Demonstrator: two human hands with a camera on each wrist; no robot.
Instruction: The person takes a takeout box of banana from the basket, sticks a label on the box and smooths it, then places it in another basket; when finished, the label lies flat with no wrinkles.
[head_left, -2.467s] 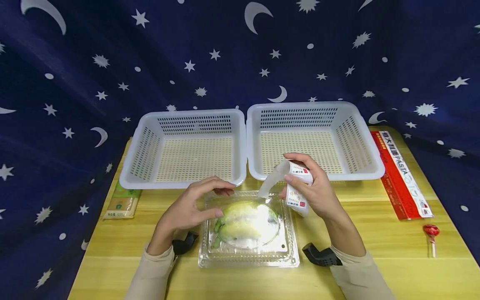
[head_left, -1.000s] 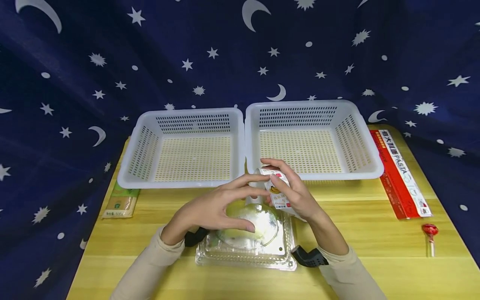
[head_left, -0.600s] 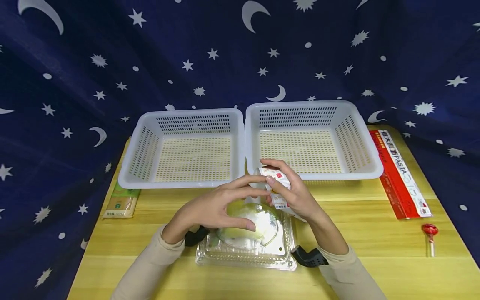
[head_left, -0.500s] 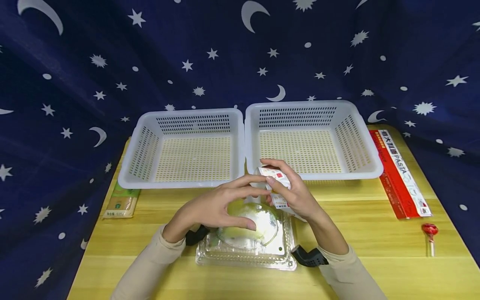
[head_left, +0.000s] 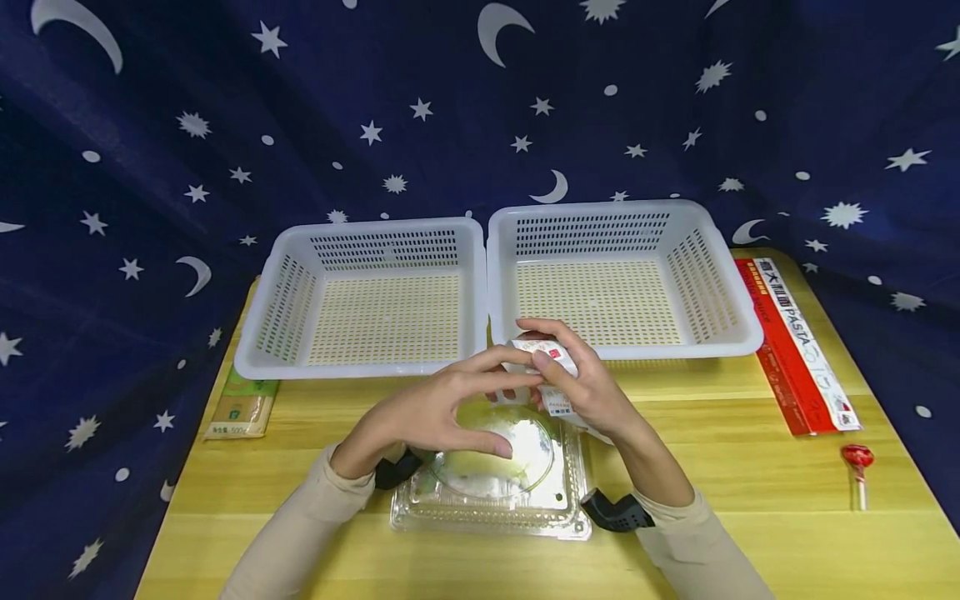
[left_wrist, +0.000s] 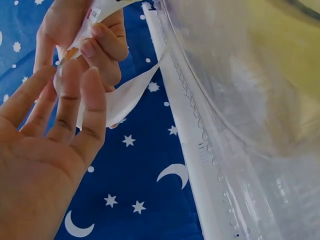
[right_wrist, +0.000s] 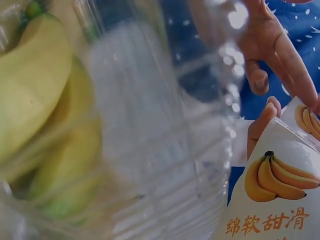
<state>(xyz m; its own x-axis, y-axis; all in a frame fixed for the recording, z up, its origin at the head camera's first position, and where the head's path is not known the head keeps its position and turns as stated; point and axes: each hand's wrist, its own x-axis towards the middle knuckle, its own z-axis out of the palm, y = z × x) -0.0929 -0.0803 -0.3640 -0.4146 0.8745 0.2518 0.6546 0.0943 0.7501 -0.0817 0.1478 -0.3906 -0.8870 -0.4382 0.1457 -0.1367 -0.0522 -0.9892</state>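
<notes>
My right hand (head_left: 592, 383) grips a curled strip of white labels (head_left: 558, 402) above the back right of a clear plastic box (head_left: 487, 512). Bananas are printed on the labels (right_wrist: 275, 185), and a loose white tail (left_wrist: 132, 95) of the strip hangs down in the left wrist view. My left hand (head_left: 438, 408) reaches over the box, its fingers extended to the strip and its thumb well apart from them. Its fingertips (left_wrist: 67, 77) touch the strip's edge. Yellow-green bananas (right_wrist: 35, 90) lie inside the lidded box.
Two white perforated baskets (head_left: 360, 371) (head_left: 622, 352) stand side by side behind the box. On the table's right lie a red pasta box (head_left: 798, 358) and a red lollipop (head_left: 857, 457). A flat green-and-tan packet (head_left: 242, 408) lies at the left, partly under the left basket.
Over the earlier frames, my right hand moved left with the label strip and my left hand came rightward to meet it. In the last half second, both hands hardly moved.
</notes>
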